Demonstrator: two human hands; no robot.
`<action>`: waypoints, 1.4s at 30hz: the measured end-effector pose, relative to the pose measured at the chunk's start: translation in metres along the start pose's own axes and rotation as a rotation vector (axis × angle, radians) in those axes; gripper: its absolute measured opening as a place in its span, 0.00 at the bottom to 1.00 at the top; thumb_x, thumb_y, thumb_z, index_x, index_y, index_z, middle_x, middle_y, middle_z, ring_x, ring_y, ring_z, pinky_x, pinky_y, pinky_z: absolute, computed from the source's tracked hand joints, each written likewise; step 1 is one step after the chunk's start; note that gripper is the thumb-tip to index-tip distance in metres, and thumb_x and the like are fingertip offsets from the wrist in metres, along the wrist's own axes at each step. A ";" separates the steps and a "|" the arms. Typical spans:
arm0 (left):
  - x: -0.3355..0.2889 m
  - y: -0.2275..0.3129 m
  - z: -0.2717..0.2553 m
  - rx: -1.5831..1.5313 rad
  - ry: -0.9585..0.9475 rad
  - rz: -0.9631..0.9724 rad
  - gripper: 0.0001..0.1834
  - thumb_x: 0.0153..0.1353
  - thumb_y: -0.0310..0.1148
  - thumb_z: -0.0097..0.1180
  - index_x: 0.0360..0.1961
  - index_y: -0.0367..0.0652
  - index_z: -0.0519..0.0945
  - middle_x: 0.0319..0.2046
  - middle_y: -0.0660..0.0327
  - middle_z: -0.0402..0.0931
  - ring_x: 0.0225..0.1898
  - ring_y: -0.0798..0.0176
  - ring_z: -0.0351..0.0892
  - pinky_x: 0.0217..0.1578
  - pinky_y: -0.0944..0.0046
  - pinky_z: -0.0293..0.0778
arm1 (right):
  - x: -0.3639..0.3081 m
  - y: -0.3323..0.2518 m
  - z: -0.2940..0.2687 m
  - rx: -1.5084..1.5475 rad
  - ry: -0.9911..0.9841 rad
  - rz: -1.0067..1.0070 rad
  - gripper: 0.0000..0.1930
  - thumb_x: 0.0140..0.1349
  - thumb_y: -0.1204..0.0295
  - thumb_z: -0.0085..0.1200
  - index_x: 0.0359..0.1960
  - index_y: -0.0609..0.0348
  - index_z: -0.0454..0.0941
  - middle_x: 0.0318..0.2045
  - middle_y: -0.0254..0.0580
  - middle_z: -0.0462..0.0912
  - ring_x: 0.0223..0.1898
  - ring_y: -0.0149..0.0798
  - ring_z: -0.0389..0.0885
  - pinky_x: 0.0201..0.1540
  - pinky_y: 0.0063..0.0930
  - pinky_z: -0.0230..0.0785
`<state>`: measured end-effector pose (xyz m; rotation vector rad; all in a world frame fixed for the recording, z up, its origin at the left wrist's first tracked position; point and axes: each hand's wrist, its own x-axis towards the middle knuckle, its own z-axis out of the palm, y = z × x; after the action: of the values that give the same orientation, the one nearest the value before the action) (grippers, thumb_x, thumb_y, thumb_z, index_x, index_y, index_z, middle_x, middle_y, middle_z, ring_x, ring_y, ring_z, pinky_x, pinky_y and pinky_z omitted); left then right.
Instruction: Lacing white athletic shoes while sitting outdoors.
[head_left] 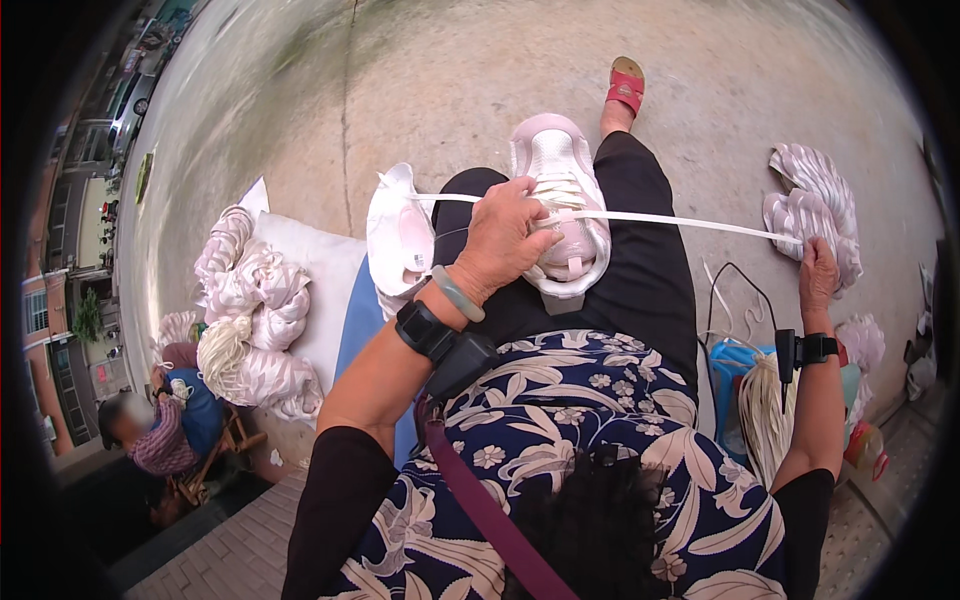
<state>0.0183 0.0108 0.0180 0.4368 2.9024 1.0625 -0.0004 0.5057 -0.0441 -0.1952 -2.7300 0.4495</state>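
A pale pink and white shoe upper lies over my lap, toe pointing away, with white laces across its front. My left hand is bent over its left side, fingers closed at the lace rows; the fingertips are partly hidden. From the upper a flat white shoelace runs taut to the right. Its far end is pinched in my right hand, held out wide. Beside my left knee rests a second pink and white upper, with a lace strand leading from it toward my left hand.
Bundled uppers pile on a white sack at left; more bundles lie at right. A blue basket and a hank of cream laces stand by my right side. Another person sits at the far left.
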 end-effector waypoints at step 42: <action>0.002 0.048 -0.077 0.556 0.089 0.702 0.07 0.44 0.27 0.54 0.28 0.47 0.71 0.14 0.67 0.58 0.16 0.66 0.64 0.21 0.66 0.58 | 0.008 -0.333 0.058 0.851 -1.202 -0.527 0.28 0.63 0.48 0.35 0.23 0.60 0.78 0.18 0.41 0.79 0.25 0.39 0.77 0.33 0.31 0.67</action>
<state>0.0198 -0.0022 0.1080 1.5352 3.1497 0.2369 -0.0548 0.1781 0.0181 1.3628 -2.9926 1.9318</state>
